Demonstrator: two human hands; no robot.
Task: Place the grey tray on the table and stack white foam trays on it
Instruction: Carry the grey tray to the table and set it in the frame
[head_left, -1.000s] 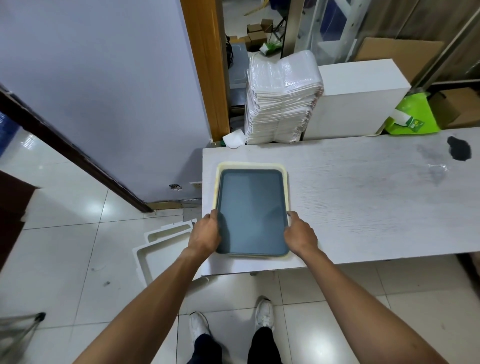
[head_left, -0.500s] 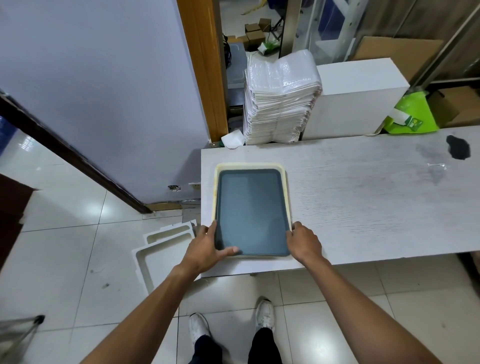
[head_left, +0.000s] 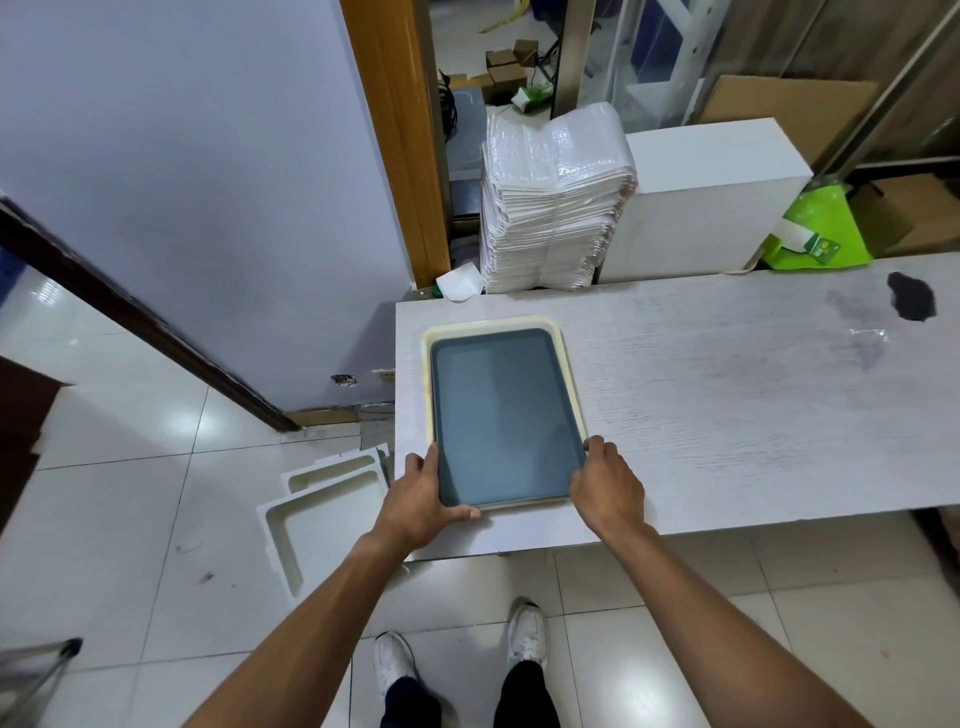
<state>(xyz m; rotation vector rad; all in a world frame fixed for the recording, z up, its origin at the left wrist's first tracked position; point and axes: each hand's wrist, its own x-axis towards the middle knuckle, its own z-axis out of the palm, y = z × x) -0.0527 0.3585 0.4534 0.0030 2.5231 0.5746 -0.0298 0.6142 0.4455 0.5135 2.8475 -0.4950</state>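
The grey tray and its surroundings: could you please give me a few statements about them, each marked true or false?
1. The grey tray lies at the left end of the table. True.
2. Only one hand touches the tray. False: the left hand and the right hand both hold its near corners.
3. Something is already stacked on the tray. False: its surface is bare, and the white foam trays lie on the floor left of the table.
4. A dark stain marks the table's far right end. True.
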